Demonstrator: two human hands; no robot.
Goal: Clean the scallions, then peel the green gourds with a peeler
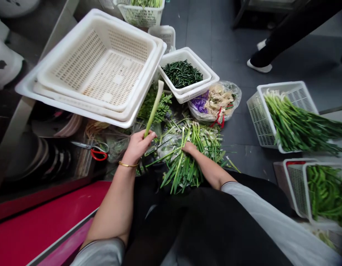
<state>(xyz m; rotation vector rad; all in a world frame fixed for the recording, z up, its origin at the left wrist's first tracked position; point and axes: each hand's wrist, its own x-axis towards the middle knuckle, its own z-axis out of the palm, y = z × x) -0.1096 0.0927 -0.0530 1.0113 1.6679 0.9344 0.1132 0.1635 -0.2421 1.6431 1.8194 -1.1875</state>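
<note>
**A green stalk rose from the left hand (137, 145)**

The left fingers were closed around the lower part of the stalk (154, 107), left of a heap of long greens (184, 166). Its long axis slanted away and slightly right, pale end farthest. The right hand (190, 147) was among the greens, leaves fanning lapward; its fingers were hidden, their grip unclear. Scissors (93, 149) lay leftward.

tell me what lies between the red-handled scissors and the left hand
In the head view, a crumpled clear plastic bag lies between the red-handled scissors and the left hand; its contents are too blurred to name.
</note>
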